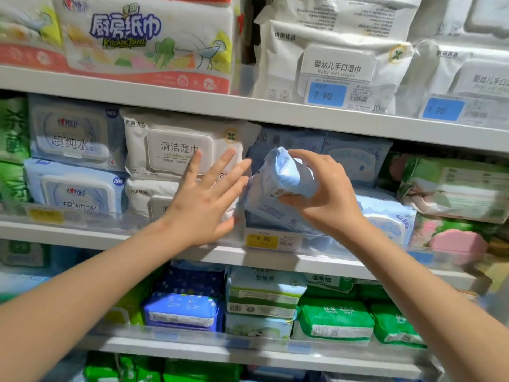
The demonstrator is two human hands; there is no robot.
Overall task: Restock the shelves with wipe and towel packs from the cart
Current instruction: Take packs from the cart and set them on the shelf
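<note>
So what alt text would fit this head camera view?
A person's right hand holds a light blue wipe pack at the middle shelf, while the open left hand is spread before white cleaning wipe packs beside it.

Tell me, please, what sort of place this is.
Most likely a shop's household-paper aisle: white shelves hold stacked packs such as baby wet wipes and kitchen towel, and shelf-edge price tags read 7.90 and 9.90. The right hand holds a light blue wipe pack.
</note>
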